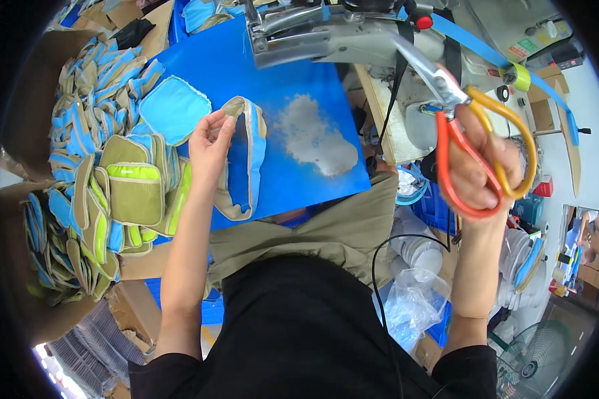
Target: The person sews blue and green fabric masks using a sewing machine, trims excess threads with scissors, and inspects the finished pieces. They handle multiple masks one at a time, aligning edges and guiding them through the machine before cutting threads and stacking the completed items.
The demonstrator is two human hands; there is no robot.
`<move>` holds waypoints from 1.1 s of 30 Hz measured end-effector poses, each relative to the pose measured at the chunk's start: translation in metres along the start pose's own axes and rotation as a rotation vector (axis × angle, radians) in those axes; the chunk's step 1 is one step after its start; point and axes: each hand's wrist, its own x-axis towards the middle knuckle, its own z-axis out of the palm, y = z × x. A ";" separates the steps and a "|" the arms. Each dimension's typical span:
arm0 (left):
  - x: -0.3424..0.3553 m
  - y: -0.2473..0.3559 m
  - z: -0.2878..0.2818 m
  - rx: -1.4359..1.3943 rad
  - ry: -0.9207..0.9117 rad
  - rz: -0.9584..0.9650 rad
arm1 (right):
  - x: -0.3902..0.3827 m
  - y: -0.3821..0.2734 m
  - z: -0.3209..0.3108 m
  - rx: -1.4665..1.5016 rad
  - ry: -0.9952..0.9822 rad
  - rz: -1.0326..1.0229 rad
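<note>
Over the blue surface [233, 73], left hand [209, 143]: fingertips pinch the blue-and-tan strip [256, 153], its loop reaching toward the near edge!
Past the right edge, right hand [471, 167]: fingers grip the scissors [451, 94]!
Left edge: pouches [136, 196] heaped up.

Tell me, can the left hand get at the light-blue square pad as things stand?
Probably yes: the light-blue square pad lies uncovered beside the left hand, though its fingers are occupied holding the looped strip.
</note>
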 end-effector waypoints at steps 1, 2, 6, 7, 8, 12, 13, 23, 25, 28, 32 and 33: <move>-0.002 0.003 0.001 0.004 -0.004 0.015 | 0.002 0.011 0.001 -0.033 -0.012 -0.014; -0.003 0.002 0.002 0.006 -0.001 0.044 | 0.007 0.017 0.003 -0.061 -0.039 -0.003; -0.002 0.005 0.007 0.016 -0.013 0.132 | 0.027 0.032 0.008 -0.152 -0.071 0.025; -0.003 0.006 0.007 0.019 -0.014 0.145 | 0.030 0.034 0.010 -0.143 -0.066 0.037; -0.003 0.007 0.008 0.007 -0.002 0.143 | 0.032 0.036 0.010 -0.134 -0.060 0.050; -0.008 0.003 0.004 -0.027 0.027 0.133 | 0.037 0.044 0.009 -0.143 -0.017 0.021; -0.009 0.002 0.002 -0.033 0.026 0.133 | 0.037 0.046 0.008 -0.144 -0.015 0.006; -0.009 -0.009 -0.002 0.014 -0.022 0.101 | 0.038 0.073 0.017 -0.217 0.079 -0.068; -0.009 -0.008 -0.002 0.015 -0.027 0.093 | 0.041 0.078 0.017 -0.191 0.093 -0.074; -0.009 -0.009 -0.001 0.014 -0.033 0.073 | 0.043 0.091 0.024 -0.247 0.143 -0.133; -0.009 -0.010 -0.003 0.033 -0.036 0.036 | 0.048 0.105 0.031 -0.389 0.198 -0.179; -0.010 -0.008 -0.003 0.033 -0.039 0.028 | 0.047 0.105 0.031 -0.364 0.190 -0.153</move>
